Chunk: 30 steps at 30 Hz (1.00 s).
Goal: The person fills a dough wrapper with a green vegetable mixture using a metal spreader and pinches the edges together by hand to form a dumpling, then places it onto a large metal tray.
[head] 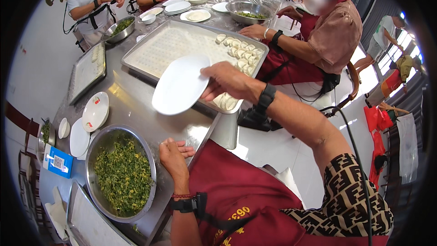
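My right hand [223, 80] grips the rim of a white oval plate [181, 85], which is tilted and bare on its visible face. The plate is over the near edge of a large metal tray [160, 51] dusted with flour. Rows of folded dumplings [244, 53] lie along the tray's right side, some partly behind my hand. My left hand [175, 155] rests at the edge of the steel table [146, 109], fingers apart, holding nothing. Beside it stands a steel bowl [121, 174] of chopped green and yellow filling.
A patterned bowl [95, 111], a small white dish [64, 128] and another tray [87, 75] stand at the left. A co-worker [324, 37] sits at the right beside a steel bowl [249, 12]. Plates [177, 7] and other people are farther back.
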Available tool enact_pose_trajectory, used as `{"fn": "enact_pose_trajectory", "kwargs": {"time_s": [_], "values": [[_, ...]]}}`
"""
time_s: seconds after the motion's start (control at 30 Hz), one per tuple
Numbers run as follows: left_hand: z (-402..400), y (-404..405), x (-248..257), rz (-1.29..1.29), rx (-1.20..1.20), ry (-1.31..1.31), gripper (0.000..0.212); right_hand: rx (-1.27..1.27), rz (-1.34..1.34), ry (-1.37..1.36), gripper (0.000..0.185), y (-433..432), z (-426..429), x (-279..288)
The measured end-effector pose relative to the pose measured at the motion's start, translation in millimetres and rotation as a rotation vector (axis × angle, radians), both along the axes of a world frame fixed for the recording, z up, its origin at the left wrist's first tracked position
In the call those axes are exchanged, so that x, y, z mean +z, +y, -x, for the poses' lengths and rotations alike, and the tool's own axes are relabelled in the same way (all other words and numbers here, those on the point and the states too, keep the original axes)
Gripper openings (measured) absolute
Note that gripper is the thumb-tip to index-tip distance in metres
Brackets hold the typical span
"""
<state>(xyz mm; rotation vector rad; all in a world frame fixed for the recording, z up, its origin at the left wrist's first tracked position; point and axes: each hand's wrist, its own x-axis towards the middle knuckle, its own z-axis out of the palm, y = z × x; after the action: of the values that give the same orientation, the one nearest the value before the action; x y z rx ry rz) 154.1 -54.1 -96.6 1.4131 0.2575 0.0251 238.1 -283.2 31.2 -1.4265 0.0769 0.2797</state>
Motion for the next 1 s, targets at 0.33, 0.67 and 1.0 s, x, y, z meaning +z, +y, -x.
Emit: {"fn": "enact_pose_trajectory", "kwargs": {"time_s": [0.33,0.67,1.0], "values": [[8.2,-4.9,-6.9,-0.03,-0.002,-0.068,0.021,-0.271,-0.016,0.04,0.031,-72.2,-125.6,6.6],[21.6,3.1,-11.0,-0.056,-0.028,-0.028,0.022,-0.602,-0.107,-0.046,0.035,-98.8,-273.7,-31.5],[12.3,-1.6,-6.3,-0.005,-0.001,0.226,0.021,-0.676,-0.133,-0.025,0.034,-118.6,-359.0,-41.7]]}}
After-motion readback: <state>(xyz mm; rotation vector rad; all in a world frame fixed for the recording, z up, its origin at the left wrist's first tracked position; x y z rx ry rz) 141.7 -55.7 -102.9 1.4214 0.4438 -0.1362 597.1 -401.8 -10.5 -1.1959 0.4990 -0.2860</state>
